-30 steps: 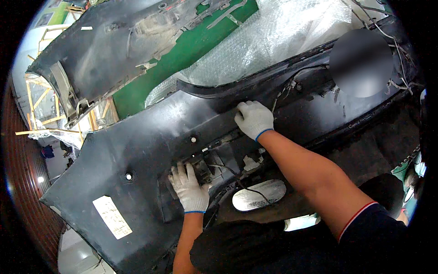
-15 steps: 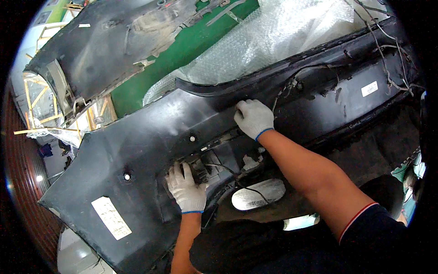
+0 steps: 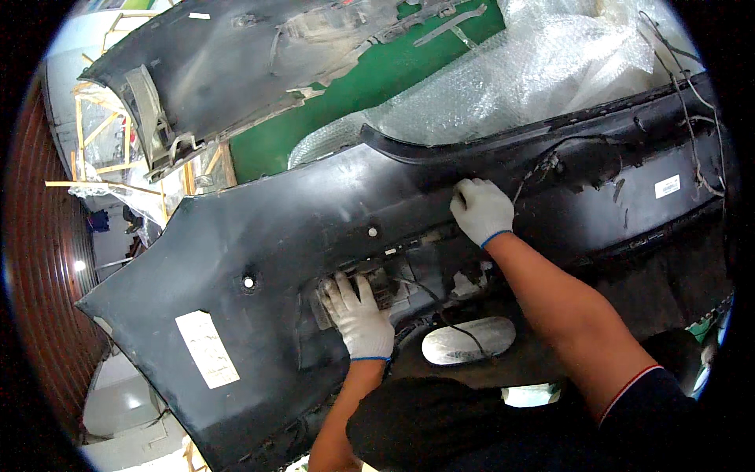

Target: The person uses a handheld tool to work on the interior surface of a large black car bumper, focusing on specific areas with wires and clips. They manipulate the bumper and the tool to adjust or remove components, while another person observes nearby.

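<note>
The black bumper cover (image 3: 303, 216) lies across the person's front, the left gloved hand (image 3: 359, 318) laid over its recess with fingers extended and the right gloved hand (image 3: 483, 211) curled farther along, seemingly to steady it, though whether the right grip pinches anything cannot be told.

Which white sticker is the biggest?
The long white sticker on the near black panel, left of the left hand. The sticker right of the right hand and the top sticker on the far panel look much smaller.
</note>
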`<action>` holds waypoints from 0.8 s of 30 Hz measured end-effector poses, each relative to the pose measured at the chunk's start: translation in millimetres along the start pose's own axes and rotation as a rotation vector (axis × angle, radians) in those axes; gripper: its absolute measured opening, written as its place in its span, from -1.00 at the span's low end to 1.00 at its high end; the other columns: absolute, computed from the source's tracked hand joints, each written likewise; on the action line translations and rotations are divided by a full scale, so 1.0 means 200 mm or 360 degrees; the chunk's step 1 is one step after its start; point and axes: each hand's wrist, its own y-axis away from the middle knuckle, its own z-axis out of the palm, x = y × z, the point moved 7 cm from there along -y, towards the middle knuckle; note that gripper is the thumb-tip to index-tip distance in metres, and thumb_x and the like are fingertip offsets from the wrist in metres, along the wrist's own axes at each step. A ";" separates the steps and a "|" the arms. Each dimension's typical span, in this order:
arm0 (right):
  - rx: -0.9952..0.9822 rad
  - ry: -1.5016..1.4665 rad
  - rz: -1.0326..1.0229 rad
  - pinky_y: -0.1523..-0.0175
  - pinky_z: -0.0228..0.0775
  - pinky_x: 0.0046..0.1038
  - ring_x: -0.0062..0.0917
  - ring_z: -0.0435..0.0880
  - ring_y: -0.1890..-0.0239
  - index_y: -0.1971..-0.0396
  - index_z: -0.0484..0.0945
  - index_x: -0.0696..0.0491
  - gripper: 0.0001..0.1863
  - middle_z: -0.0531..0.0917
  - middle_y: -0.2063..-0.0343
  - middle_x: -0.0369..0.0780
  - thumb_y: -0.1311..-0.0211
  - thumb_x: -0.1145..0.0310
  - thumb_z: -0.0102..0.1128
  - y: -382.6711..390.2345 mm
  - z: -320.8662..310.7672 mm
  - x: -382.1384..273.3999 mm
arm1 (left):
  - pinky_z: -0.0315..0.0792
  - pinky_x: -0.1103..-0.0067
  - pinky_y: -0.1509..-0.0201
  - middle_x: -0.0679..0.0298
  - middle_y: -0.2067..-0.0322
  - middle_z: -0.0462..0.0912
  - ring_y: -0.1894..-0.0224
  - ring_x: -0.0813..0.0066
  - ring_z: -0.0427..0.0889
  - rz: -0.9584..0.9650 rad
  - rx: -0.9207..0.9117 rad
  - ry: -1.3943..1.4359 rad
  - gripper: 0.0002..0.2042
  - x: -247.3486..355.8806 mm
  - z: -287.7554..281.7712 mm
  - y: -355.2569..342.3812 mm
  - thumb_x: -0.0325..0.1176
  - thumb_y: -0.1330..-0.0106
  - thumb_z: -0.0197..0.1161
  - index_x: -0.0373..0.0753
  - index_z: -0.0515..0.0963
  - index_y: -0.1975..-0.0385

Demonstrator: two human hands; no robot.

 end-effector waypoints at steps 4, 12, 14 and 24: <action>0.0106 -0.0032 -0.0038 0.01 0.64 -0.01 -0.13 0.76 0.09 0.24 0.73 -0.03 -0.80 0.77 0.25 -0.16 -0.30 0.18 0.32 0.02 0.02 -0.03 | -0.15 -0.12 -0.77 -0.22 -0.60 0.18 -0.69 -0.37 -0.03 -0.0081 0.0064 0.0043 -0.09 -0.03 0.02 0.04 -0.20 -0.15 0.64 -0.27 0.36 -0.54; -0.0674 0.0056 0.0330 0.00 0.73 0.02 -0.05 0.86 0.11 0.19 0.86 -0.04 -0.68 0.85 0.18 -0.05 -0.29 0.04 0.36 -0.07 -0.01 -0.06 | -0.07 -0.12 -0.74 -0.21 -0.54 0.31 -0.61 -0.34 0.16 -0.0180 -0.0192 0.0005 -0.41 -0.01 0.01 -0.08 -0.30 -0.29 0.45 -0.21 0.60 -0.37; -0.0718 -0.0007 0.0283 -0.04 0.73 0.04 -0.06 0.86 0.07 0.17 0.86 -0.06 -0.70 0.85 0.14 -0.06 -0.31 0.07 0.34 -0.05 -0.09 -0.16 | -0.14 -0.15 -0.74 -0.21 -0.57 0.25 -0.63 -0.37 0.09 -0.0170 -0.0194 0.0001 -0.29 -0.08 0.04 -0.07 -0.14 -0.25 0.45 -0.17 0.51 -0.45; -0.0273 -0.0356 0.0093 -0.25 0.59 -0.06 -0.06 0.68 -0.12 -0.05 0.65 0.15 -0.65 0.72 0.04 -0.01 -0.41 0.24 0.29 0.01 0.10 0.00 | -0.31 -0.22 -0.75 -0.24 -0.62 0.15 -0.68 -0.47 -0.08 0.0000 0.0093 -0.0489 -0.11 -0.10 0.31 -0.04 0.21 -0.21 0.39 -0.15 0.42 -0.52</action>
